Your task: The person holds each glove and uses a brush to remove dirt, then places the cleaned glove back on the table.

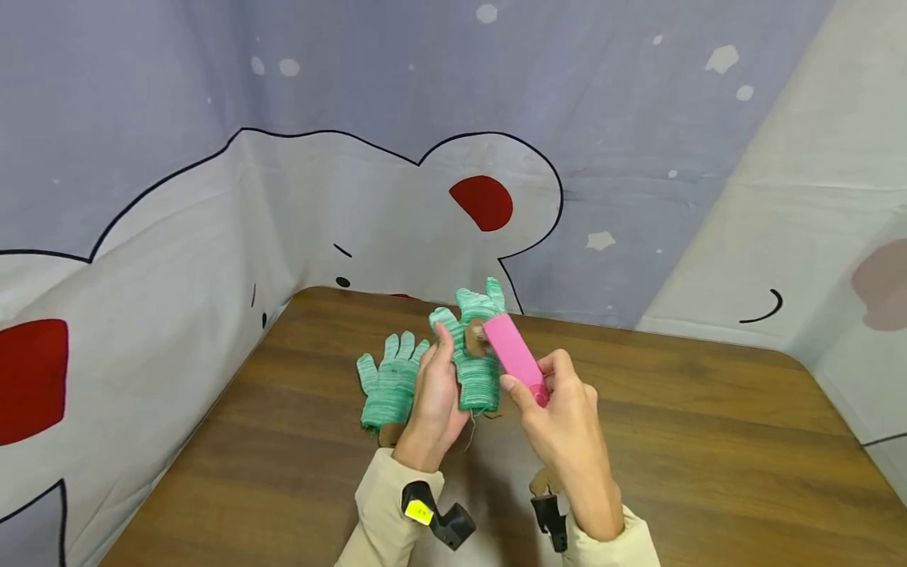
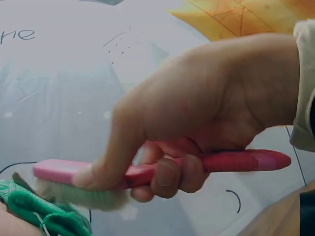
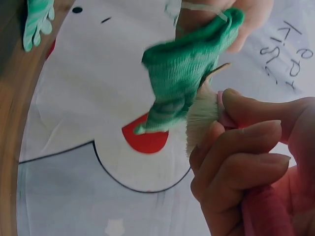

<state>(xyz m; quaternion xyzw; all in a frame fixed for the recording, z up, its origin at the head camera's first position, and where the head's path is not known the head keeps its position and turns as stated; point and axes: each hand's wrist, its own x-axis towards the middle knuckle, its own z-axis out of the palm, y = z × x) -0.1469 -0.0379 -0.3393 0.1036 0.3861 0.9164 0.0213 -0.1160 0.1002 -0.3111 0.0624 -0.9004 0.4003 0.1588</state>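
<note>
A green-and-white knit glove (image 1: 479, 384) is held up by my left hand (image 1: 434, 402), thumb along its side and the other fingers mostly hidden behind it. My right hand (image 1: 570, 429) grips a pink brush (image 1: 513, 350) by its handle. Pale bristles (image 3: 201, 118) face the glove, beside a flat brown piece (image 1: 474, 339) on the glove's front. In the right wrist view that piece shows edge-on, close against the bristles. A matching glove (image 1: 391, 386) lies on the table left of my left hand, fingers pointing away.
Another brown piece (image 1: 390, 434) lies at the cuff of the glove on the table, and one (image 1: 544, 481) is near my right wrist. The wooden table (image 1: 708, 441) ends at a printed cloth wall (image 1: 340, 197) behind and at the left.
</note>
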